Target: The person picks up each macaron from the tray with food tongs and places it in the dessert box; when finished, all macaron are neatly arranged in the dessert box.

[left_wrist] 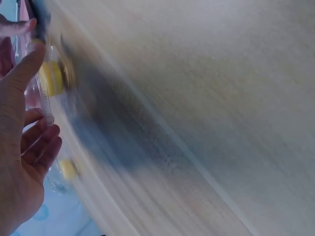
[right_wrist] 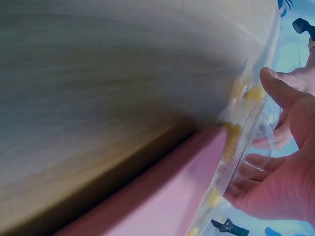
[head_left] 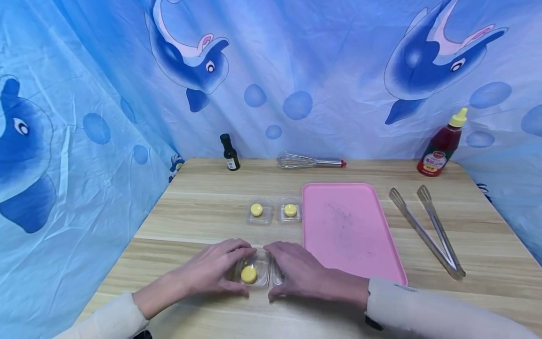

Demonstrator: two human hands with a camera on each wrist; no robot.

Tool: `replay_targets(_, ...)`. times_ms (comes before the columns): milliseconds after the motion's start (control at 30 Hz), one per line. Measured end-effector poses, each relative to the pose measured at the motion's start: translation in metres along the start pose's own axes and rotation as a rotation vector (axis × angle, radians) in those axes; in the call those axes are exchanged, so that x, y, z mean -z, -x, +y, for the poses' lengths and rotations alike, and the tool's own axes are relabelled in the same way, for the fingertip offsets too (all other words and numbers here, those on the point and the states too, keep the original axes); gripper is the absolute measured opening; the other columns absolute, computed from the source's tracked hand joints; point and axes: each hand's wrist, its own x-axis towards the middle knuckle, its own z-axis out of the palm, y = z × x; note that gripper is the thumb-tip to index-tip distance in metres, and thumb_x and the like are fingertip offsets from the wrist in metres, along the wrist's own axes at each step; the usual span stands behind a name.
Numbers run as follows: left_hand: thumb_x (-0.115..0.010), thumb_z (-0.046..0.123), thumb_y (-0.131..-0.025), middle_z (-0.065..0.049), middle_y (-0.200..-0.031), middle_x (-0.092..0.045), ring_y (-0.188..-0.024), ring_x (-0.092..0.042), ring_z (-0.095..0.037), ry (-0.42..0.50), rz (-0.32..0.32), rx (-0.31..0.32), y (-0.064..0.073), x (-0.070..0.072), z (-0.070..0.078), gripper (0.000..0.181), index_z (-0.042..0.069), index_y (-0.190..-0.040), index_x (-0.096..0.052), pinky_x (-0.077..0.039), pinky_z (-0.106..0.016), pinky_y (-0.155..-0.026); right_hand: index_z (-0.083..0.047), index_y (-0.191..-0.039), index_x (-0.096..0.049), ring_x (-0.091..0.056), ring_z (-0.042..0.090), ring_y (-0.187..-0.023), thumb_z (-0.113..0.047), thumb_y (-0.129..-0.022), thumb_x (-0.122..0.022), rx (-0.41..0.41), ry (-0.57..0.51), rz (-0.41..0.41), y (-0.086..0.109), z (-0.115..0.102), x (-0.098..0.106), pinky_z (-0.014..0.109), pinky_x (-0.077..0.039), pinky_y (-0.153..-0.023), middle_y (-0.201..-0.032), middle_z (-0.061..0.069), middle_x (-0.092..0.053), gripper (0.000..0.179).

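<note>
My left hand [head_left: 222, 267] holds a clear plastic box [head_left: 259, 270] by its near and far sides, thumb nearest me. Inside it sits a round yellow piece [head_left: 249, 274], like a small cake. Right beside it, my right hand [head_left: 298, 273] grips a second clear box [head_left: 277, 274], mostly covered by the hand in the head view. In the right wrist view its clear wall [right_wrist: 246, 130] lies between thumb and fingers, with yellow showing through. Farther back stand two similar clear boxes, the left one [head_left: 265, 217] and the right one [head_left: 298, 217], each with a yellow piece.
A pink tray [head_left: 347, 230] lies just right of the boxes. Metal tongs [head_left: 432, 235] rest beyond it, spread apart. Along the back are a small dark bottle [head_left: 230, 153], a whisk [head_left: 311, 162] and a red sauce bottle [head_left: 440, 148]. A blue dolphin curtain [head_left: 271, 61] hangs behind.
</note>
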Motion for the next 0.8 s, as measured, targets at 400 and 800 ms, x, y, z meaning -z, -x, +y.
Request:
replay_targets(400, -0.077, 0.072, -0.084, -0.005, -0.145, -0.062, -0.132, -0.06, -0.024, 0.009, 0.006, 0.021, -0.007, 0.006, -0.008, 0.088, 0.013, -0.147, -0.061, -0.054, -0.05, -0.108, -0.001, -0.156, -0.047, -0.056, 0.034, -0.137, -0.042, -0.072, -0.098, -0.066, -0.124, 0.059, 0.029, 0.029, 0.026, 0.054, -0.044, -0.119, -0.152, 0.017, -0.057, 0.106)
replay_targets(800, -0.079, 0.054, -0.093, -0.011, -0.167, -0.041, -0.15, -0.043, -0.035, 0.078, 0.124, 0.132, -0.032, 0.034, -0.03, 0.085, 0.014, -0.161, -0.047, -0.04, -0.063, -0.118, -0.015, -0.168, -0.032, -0.031, 0.043, -0.155, -0.062, -0.092, -0.075, -0.166, -0.034, 0.158, 0.055, 0.086, 0.071, 0.065, -0.025, -0.125, -0.172, 0.019, -0.026, 0.099)
